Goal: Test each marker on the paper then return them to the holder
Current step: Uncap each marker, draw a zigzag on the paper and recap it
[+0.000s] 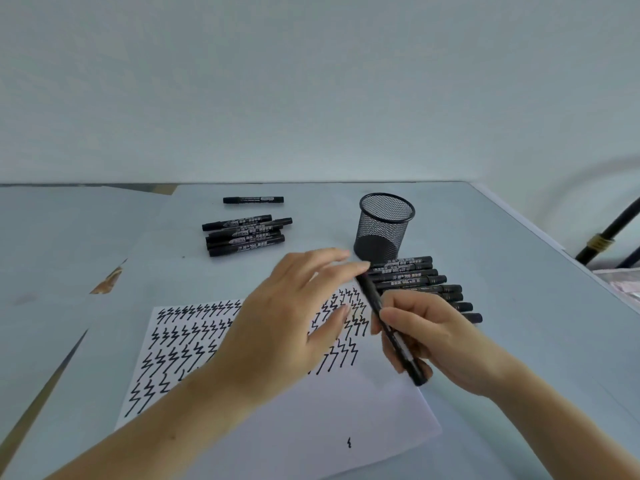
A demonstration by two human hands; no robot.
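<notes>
With black marker (391, 327) gripped in right hand (426, 344), left hand (287, 317) open at its cap: risk of smearing wet zigzags on white paper sheet (311, 424).

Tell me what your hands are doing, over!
Right hand grips black marker over zigzag-covered white paper. Left hand open, fingertips at marker's far end. Black mesh holder empty, nothing blocking it.

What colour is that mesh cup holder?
Black all over, a wire-mesh holder, clearest in the head view.
</notes>
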